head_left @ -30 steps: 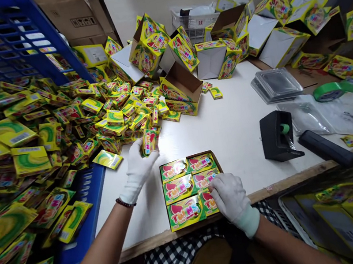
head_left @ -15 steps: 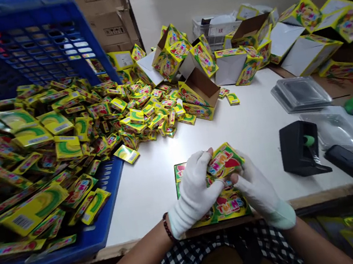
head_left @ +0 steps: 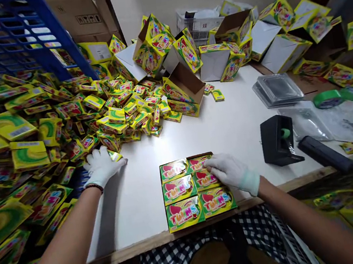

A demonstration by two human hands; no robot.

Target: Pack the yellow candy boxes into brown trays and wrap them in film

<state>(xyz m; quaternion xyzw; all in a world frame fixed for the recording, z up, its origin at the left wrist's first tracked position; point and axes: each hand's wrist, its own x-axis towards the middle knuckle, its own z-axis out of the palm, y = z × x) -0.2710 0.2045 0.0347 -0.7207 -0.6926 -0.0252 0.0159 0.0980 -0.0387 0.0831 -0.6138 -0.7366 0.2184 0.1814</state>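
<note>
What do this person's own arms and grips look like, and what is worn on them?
The left grip wears a white cloth glove, and below it a dark beaded bracelet circles the wrist. The right grip wears a white glove too, with a pale green cuff. No sleeve shows on either forearm.

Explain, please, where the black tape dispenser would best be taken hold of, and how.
I'd take the black tape dispenser by its tall body, coming from the left with the right hand: that side looks broad and plain, while the low nose points right, with tape running down toward it.
</note>
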